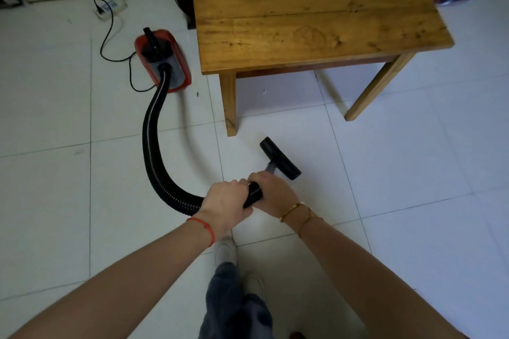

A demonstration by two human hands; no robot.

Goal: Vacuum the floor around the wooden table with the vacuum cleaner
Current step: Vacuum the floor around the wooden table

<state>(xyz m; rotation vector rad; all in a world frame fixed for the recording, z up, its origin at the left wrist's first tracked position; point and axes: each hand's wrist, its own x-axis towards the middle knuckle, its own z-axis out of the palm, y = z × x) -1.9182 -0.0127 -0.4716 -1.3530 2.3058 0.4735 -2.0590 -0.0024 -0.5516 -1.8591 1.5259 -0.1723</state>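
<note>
The wooden table (311, 8) shows no readable writing. The red vacuum cleaner (165, 60) stands left of it. Its black hose (151, 146) curves toward both hands (248, 198), which grip it. The nozzle (279, 157) lies diagonally on the floor (413, 159), near the table's leg.

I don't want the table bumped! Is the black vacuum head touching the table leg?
Apart. The head view shows bare white floor tile between the vacuum head and the nearest table leg.
</note>
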